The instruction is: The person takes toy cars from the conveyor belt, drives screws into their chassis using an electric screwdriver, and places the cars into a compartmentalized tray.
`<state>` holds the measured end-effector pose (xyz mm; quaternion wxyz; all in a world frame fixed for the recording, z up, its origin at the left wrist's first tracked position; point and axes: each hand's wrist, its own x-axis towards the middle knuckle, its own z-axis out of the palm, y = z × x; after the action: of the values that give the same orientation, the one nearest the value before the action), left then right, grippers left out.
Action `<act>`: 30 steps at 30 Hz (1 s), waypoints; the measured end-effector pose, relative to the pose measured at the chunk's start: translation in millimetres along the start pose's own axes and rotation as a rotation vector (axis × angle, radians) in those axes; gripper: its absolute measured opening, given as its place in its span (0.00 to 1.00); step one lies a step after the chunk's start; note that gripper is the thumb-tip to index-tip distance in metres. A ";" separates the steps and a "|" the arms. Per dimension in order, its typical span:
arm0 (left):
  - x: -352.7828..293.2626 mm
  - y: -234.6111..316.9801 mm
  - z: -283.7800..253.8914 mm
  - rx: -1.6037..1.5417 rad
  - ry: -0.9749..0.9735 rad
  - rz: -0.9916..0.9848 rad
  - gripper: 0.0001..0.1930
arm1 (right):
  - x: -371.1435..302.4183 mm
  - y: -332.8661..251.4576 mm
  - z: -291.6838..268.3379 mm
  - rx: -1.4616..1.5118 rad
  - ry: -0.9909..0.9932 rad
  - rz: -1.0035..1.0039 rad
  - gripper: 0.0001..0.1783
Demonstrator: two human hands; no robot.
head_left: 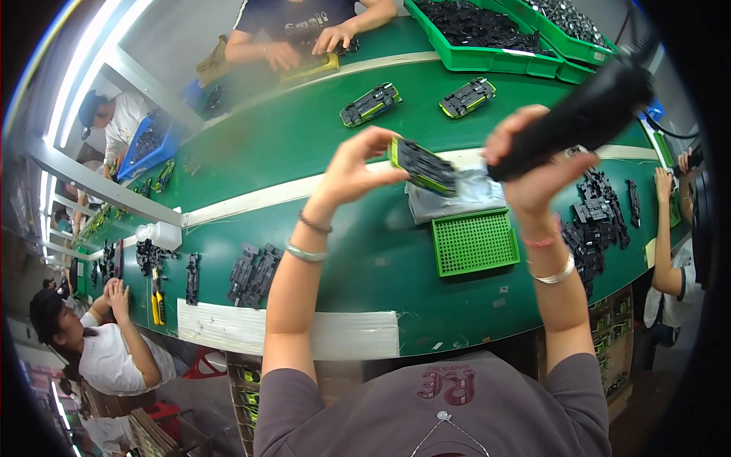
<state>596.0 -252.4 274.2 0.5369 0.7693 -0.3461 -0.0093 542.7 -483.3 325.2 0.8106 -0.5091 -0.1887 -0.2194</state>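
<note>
Above the belt (304,145), the left hand (352,169) pinches a toy chassis (423,165). Right hand (533,164) fingers wrap a black driver (579,122), whose tip is hidden behind the chassis.

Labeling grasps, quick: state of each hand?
Left hand: closed on toy car chassis.
Right hand: closed on black power screwdriver.

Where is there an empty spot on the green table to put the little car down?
Bare green belt lies between the pile of black parts near the left hand and the green mesh tray. More bare belt sits left of the two toy cars farther back. It is crowded right of the tray, where black parts heap up.
</note>
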 end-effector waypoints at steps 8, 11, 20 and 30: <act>-24.9 -11.5 -140.3 0.293 0.255 -0.251 0.25 | -77.9 -21.4 -105.0 -0.292 0.254 0.027 0.49; -19.6 -32.7 -144.5 0.974 -0.009 -0.316 0.22 | -92.2 -9.5 -116.4 -0.277 0.297 0.068 0.47; 30.3 -45.7 -80.8 0.798 -0.005 -0.113 0.21 | -93.3 -7.6 -127.7 -0.241 0.310 0.105 0.47; 91.1 -56.6 20.9 0.907 -0.220 -0.033 0.22 | -95.7 -8.0 -125.6 -0.254 0.286 0.058 0.47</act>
<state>686.9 -308.6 250.8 0.1061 0.9263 -0.3577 0.0530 469.0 -584.8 229.0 0.7645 -0.5761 -0.0277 -0.2878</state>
